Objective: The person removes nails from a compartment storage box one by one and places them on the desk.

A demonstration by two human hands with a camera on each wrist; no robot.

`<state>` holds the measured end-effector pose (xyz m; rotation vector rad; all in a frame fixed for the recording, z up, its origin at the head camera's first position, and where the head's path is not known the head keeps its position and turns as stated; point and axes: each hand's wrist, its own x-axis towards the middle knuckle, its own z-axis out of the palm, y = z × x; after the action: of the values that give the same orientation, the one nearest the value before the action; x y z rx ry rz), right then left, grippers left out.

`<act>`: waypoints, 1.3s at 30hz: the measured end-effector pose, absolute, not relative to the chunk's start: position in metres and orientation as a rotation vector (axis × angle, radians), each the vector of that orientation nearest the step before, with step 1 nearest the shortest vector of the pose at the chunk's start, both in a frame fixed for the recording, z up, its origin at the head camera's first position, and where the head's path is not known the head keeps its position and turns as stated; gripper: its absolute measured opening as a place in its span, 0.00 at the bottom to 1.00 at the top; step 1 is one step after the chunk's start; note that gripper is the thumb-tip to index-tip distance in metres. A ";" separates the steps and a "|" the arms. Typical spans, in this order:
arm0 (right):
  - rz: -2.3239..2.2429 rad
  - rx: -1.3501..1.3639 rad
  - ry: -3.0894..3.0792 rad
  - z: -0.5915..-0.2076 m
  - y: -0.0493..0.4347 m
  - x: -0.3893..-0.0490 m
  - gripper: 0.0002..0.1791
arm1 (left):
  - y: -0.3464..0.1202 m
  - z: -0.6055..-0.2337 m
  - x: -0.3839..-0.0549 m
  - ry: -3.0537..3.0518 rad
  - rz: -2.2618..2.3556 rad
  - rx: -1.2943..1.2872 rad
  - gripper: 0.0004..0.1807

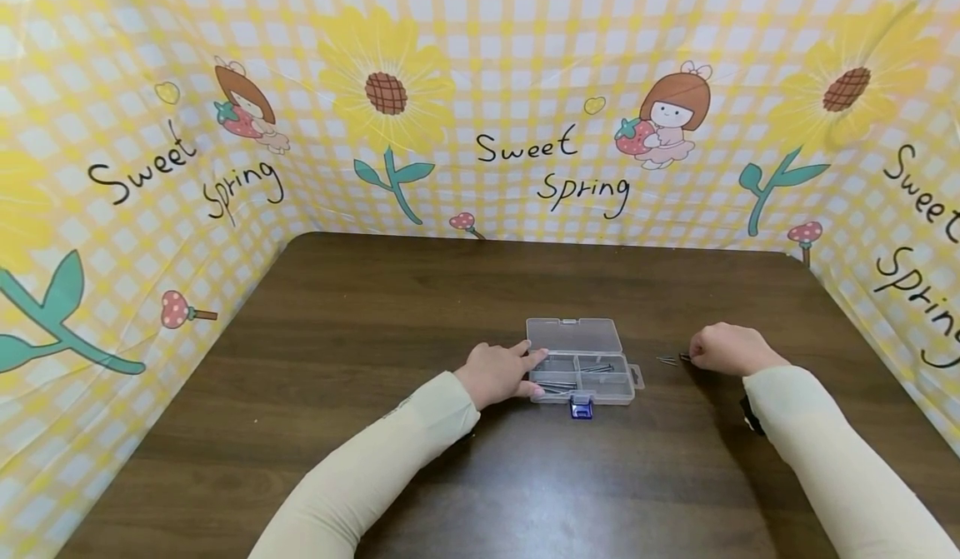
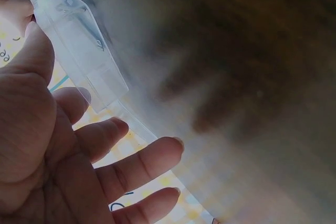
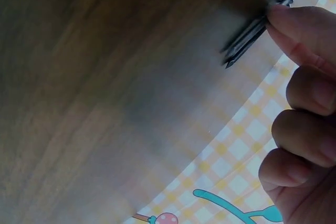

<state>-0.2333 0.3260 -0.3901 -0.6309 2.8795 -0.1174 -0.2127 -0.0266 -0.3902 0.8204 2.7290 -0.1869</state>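
Note:
A clear plastic compartment box [image 1: 618, 399] lies on the table with its lid [image 1: 585, 336] raised at the back. Long thin nails [image 1: 557, 388] lie in its front left compartment, and several more are in other compartments. My left hand [image 1: 491, 374] rests at the box's left side, fingers spread and relaxed, fingertips on its edge. To the right of the box, my right hand [image 1: 727, 348] pinches a dark nail [image 3: 244, 48] near its head between thumb and forefinger, the other fingers curled in. A few loose nails [image 1: 666, 360] lie on the table just left of that hand.
A blue latch [image 1: 581, 407] hangs at the box's front, and a clear hanging tab [image 1: 637, 376] sticks out on its right. The brown wooden table [image 1: 420, 292] is bordered at the back and sides by a yellow checked cloth [image 1: 480, 109].

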 end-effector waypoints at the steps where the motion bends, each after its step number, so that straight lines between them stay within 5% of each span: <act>1: -0.121 -0.630 2.877 -0.390 0.326 -0.233 0.16 | -0.026 -0.390 -0.213 2.727 -0.184 0.819 0.38; 12: -0.222 -0.658 2.884 -0.379 0.323 -0.233 0.04 | -0.028 -0.391 -0.213 2.732 -0.182 0.812 0.38; 39: -0.343 -0.897 2.841 -0.364 0.253 -0.239 0.05 | -0.027 -0.390 -0.211 2.744 -0.234 0.819 0.38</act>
<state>-0.2391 0.2535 -0.3639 -0.8972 2.8412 -0.3432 -0.2114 -0.0270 -0.3897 0.8188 2.7440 -0.2339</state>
